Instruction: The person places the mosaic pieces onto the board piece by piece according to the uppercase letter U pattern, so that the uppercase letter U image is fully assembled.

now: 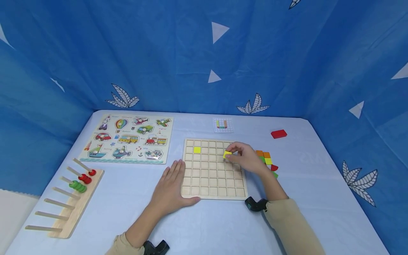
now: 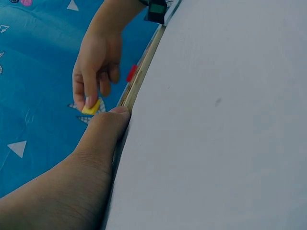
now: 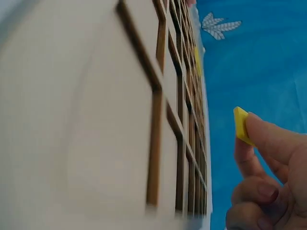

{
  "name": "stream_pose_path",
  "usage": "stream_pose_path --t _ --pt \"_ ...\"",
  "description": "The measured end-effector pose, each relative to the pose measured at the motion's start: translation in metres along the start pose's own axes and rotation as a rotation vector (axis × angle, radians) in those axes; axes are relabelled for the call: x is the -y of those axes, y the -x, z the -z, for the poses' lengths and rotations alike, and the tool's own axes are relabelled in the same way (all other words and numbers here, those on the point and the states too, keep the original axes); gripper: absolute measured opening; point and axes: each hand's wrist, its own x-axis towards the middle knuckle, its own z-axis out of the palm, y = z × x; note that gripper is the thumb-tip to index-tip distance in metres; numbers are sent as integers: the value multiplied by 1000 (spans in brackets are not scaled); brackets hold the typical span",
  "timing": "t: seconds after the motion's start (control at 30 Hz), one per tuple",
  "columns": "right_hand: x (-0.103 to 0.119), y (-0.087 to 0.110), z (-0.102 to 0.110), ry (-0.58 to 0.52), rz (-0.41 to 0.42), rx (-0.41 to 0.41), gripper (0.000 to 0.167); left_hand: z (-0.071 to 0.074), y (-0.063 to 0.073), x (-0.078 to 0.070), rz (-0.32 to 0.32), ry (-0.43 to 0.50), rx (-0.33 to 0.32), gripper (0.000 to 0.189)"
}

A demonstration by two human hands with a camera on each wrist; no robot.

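Observation:
A wooden grid board (image 1: 208, 173) lies on the table, and one yellow square tile (image 1: 197, 150) sits in a cell near its upper left. My right hand (image 1: 247, 157) pinches a second yellow tile (image 3: 241, 126) between thumb and fingertips, raised over the board's upper right part. In the left wrist view that tile (image 2: 91, 107) shows below the fingers of the right hand (image 2: 98, 62). My left hand (image 1: 170, 187) lies with straight fingers along the board's left edge, its thumb at the bottom left corner.
Several coloured tiles (image 1: 267, 154) lie right of the board, partly behind the right arm. A red piece (image 1: 278, 134) is farther back. Behind the board lies a small pattern card (image 1: 223, 125). A vehicle puzzle (image 1: 127, 139) and a wooden peg stand with beads (image 1: 76, 205) occupy the left side.

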Motion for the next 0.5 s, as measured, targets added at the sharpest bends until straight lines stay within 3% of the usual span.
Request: stream_pose_path --t 0.5 --pt "33 -34 -44 -3 68 108 14 1 0 0 1 0 3 129"
